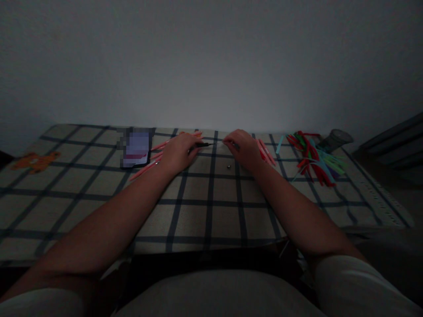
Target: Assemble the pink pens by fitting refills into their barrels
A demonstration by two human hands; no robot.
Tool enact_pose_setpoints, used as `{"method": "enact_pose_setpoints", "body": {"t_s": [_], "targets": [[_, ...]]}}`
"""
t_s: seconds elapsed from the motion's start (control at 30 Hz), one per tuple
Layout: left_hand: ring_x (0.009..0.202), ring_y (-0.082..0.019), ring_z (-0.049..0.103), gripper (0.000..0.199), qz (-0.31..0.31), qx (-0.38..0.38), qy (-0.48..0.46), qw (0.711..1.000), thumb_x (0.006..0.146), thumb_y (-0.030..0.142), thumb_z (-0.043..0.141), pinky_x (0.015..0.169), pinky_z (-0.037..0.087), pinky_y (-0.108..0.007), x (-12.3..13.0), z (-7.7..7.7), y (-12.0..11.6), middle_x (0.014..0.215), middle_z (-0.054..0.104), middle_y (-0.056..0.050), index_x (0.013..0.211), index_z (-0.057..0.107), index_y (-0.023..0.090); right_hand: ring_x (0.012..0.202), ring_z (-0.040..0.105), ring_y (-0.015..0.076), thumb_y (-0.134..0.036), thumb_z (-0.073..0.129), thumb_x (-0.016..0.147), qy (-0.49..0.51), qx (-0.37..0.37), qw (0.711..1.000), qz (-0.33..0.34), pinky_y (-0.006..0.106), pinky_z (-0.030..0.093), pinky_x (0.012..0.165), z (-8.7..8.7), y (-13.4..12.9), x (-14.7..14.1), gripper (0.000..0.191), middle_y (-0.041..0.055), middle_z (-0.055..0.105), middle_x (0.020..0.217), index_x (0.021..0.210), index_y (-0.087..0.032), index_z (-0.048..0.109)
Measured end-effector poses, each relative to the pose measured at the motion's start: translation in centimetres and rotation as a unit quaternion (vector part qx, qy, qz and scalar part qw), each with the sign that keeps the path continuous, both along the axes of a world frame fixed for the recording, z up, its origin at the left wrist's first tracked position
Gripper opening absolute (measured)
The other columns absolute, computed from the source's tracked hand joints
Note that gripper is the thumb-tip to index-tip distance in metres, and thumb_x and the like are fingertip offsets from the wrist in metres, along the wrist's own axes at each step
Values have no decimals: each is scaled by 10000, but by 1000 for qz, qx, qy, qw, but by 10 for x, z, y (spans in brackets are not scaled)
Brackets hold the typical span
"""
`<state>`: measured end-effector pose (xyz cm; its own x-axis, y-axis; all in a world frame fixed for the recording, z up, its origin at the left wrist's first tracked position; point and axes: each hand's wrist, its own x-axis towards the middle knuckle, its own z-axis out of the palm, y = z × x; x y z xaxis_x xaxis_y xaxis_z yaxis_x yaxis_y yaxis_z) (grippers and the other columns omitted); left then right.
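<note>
My left hand [181,150] is closed in a pinch around a thin dark pen-like piece [206,144]. Its narrow tip points right, toward my other hand. My right hand [243,147] has thumb and forefinger pressed together beside that tip; a faint pale bit shows there, too small to name. Pink pen-like sticks [145,169] lie under and left of my left hand, partly hidden by it. More pink sticks [266,152] lie just right of my right wrist. A tiny shiny metal piece [228,167] rests on the cloth below the right hand.
A checked cloth [191,215] covers the table against a plain wall. A phone [137,147] with a lit screen lies at left, an orange flat shape [35,162] farther left. Red, green and blue strips [312,158] are heaped at right beside a clear jar [336,139].
</note>
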<state>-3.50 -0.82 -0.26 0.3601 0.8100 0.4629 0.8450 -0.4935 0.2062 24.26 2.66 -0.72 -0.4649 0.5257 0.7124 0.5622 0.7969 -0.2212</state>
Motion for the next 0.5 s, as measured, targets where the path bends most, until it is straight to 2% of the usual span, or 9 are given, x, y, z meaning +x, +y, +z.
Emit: {"method": "enact_pose_setpoints", "body": {"t_s": [0.33,0.5], "targets": [[1265,-332,717,321,31,4,-19,999,1001,246,649,1104,568,-491,1,4,-2,1303,809,-94,1282,805,249,1076,661,282,-391,483,1129,-15,-31,998,-50,437,497,993,4,-4,2,340,132,773,1095,1133,-229,782],[1240,-330,718,308,45,3,-13,999,995,256,660,1079,579,-489,1,3,-1,1270,820,-76,1259,819,273,1071,626,299,-335,563,1098,-101,-56,988,-104,451,480,942,-2,3,5,292,136,767,1101,1075,-230,834]]}}
